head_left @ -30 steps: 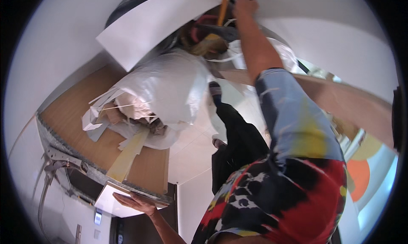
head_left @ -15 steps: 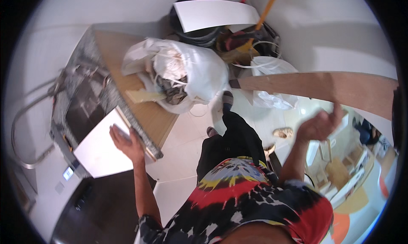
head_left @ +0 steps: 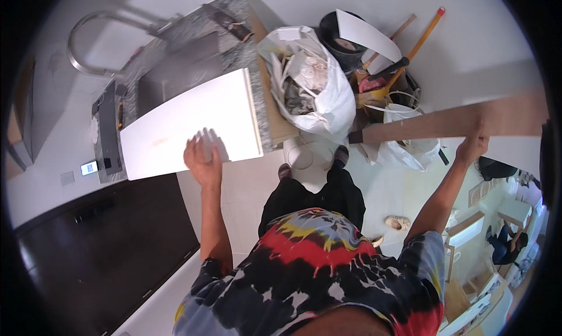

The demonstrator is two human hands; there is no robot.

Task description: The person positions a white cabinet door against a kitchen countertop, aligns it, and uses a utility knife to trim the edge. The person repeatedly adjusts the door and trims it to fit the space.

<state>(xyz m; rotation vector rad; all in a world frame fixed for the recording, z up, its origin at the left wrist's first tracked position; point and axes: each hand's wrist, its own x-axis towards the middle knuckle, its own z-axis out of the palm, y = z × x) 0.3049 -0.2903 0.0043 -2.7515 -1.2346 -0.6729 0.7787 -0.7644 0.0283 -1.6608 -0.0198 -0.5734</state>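
A white rectangular board point(head_left: 181, 116) lies across the sink and the speckled grey counter on my left. My left hand point(head_left: 203, 163) rests open near its front edge, fingers spread over the white face. On my right stretches a long brown wooden panel edge point(head_left: 421, 123), with a white face showing beneath its far right part. My right hand point(head_left: 472, 148) is closed at the lower side of this panel, a finger lying up against the brown wood.
White sacks, one full of debris point(head_left: 333, 96), stand beyond my feet. Near them are a black bucket point(head_left: 331, 40), a yellow-handled tool point(head_left: 418, 40) and a curved white sheet point(head_left: 366, 34). A shoe point(head_left: 397, 222) lies on the floor. Another person point(head_left: 508, 245) sits far right.
My view has turned, shifting the counter up and right. My right hand, earlier lifted with loose fingers in front of the panel, now holds its edge. My left hand stays on the board.
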